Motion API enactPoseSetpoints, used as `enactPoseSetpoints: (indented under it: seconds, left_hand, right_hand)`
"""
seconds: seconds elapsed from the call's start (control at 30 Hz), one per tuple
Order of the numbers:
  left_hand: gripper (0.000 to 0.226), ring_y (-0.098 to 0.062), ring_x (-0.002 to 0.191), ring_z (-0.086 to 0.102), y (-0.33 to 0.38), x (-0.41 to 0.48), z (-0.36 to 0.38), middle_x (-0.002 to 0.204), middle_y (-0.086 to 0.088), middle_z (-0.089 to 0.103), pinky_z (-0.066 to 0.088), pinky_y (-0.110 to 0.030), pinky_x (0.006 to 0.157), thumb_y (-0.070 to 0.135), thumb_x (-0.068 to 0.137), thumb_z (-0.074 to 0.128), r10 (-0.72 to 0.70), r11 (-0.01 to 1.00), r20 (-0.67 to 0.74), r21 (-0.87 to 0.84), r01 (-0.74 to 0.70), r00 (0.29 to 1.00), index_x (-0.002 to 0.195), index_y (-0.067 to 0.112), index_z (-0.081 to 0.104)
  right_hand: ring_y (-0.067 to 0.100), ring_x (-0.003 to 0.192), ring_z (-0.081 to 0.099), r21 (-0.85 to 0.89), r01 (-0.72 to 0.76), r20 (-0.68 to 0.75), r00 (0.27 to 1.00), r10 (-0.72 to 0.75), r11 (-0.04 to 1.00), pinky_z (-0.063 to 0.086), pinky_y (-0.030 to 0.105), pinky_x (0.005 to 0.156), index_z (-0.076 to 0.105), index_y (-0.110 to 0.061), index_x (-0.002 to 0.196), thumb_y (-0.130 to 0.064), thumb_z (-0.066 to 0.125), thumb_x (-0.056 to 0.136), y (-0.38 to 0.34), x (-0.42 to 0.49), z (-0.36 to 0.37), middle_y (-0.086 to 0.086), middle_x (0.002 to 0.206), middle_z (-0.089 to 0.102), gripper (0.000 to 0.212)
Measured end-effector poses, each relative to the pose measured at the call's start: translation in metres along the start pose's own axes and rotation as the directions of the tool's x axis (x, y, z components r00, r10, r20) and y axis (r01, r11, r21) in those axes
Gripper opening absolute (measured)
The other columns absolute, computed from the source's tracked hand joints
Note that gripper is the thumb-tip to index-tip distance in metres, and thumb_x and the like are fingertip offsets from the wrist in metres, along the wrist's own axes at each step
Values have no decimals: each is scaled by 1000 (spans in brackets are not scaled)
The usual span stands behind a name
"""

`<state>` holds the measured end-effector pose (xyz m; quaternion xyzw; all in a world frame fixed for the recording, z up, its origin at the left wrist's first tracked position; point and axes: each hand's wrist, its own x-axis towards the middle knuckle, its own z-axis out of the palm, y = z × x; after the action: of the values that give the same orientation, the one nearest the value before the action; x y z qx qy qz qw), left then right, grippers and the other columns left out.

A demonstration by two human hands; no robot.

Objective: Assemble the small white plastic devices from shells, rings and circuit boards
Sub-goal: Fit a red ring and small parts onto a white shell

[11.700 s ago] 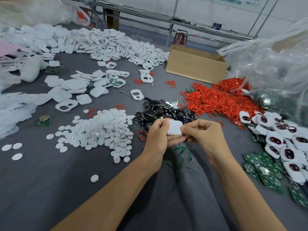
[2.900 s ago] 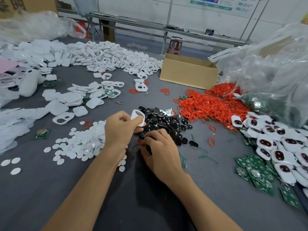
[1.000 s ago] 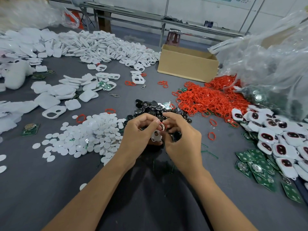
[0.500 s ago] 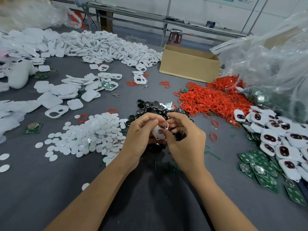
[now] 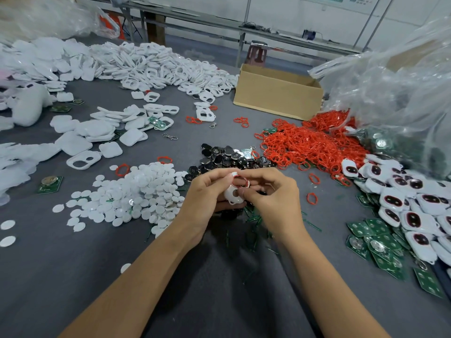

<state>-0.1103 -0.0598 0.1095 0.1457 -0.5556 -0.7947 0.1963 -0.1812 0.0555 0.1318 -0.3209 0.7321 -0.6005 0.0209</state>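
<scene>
You are working under bright, even light falling from overhead, so the grey table is showing no hard shadows. Only a soft shadow is pooling beneath your left hand and right hand. The white shell they are gripping is reading sharp. The clear bag on your right is throwing off white glare, and the far shell pile is nearly washing out. The wide lens is bowing the back bench and smearing the top-left corner.
</scene>
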Motion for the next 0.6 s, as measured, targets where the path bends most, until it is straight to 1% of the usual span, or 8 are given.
enactPoseSetpoints:
  seconds: [0.07, 0.13, 0.2, 0.3, 0.4, 0.5, 0.53, 0.6]
  left_hand:
    - [19, -22, 87, 73, -1, 0, 0, 98, -10, 75, 61, -36, 71, 11, 97, 55, 8, 1000, 3, -17, -8, 1000, 108, 11, 70]
    - [19, -22, 88, 73, -2, 0, 0, 99, -10, 75, 60, -34, 71, 11, 97, 55, 12, 1000, 0, -26, -12, 1000, 108, 11, 70]
    - [19, -23, 89, 73, -4, 0, 0, 100, -11, 75, 61, -35, 72, 11, 97, 54, 7, 999, 2, -46, -7, 1000, 108, 10, 70]
    - [20, -24, 91, 72, -4, -1, 1, 101, -14, 74, 60, -35, 74, 11, 97, 53, -5, 996, 12, -93, 6, 1000, 106, 8, 71]
    - [21, -23, 90, 72, -1, -1, 3, 102, -15, 74, 60, -34, 74, 18, 91, 57, -14, 988, 54, -156, 22, 998, 98, 8, 74]
    - [22, -21, 88, 73, 1, -2, 4, 100, -14, 75, 60, -32, 72, 22, 86, 59, -19, 981, 74, -193, 33, 997, 91, 9, 77]
    - [21, -21, 87, 73, 1, -3, 4, 99, -14, 75, 60, -32, 72, 20, 88, 58, -19, 980, 71, -196, 33, 997, 91, 9, 77]
    - [22, -21, 88, 73, 1, -3, 4, 100, -14, 75, 60, -32, 72, 15, 94, 54, -14, 981, 61, -192, 26, 998, 94, 7, 75]
  right_hand:
    - [11, 74, 69, 79, -54, 18, 998, 53, 995, 52, 20, 67, 74, -26, 84, 13, 73, 69, 0, 1, -1, 3, 91, 71, 42]
    - [7, 71, 69, 96, -68, 27, 997, 66, 993, 51, 16, 65, 74, -24, 84, 12, 74, 69, 0, 1, -1, 3, 90, 71, 40]
    - [2, 69, 67, 95, -65, 25, 998, 63, 993, 50, 15, 65, 73, -27, 81, 12, 75, 69, 0, 1, -1, 0, 88, 70, 41]
    - [6, 73, 67, 134, -67, 21, 998, 65, 989, 52, 20, 69, 74, -26, 81, 13, 75, 69, -2, 1, -1, 3, 89, 70, 41]
    - [18, 82, 69, 205, -94, 21, 996, 92, 974, 55, 27, 74, 75, -17, 86, 15, 73, 68, -3, 1, -3, 11, 92, 71, 36]
    - [28, 88, 68, 215, -103, 16, 995, 102, 971, 56, 34, 79, 76, -17, 87, 15, 72, 69, -3, 1, -4, 15, 94, 70, 36]
    - [28, 89, 67, 210, -101, 17, 995, 99, 972, 56, 35, 79, 76, -17, 87, 14, 72, 69, -3, 1, -3, 14, 94, 70, 37]
    - [22, 86, 68, 205, -92, 15, 996, 90, 974, 56, 32, 78, 76, -19, 86, 14, 73, 69, -3, 1, -3, 11, 93, 70, 38]
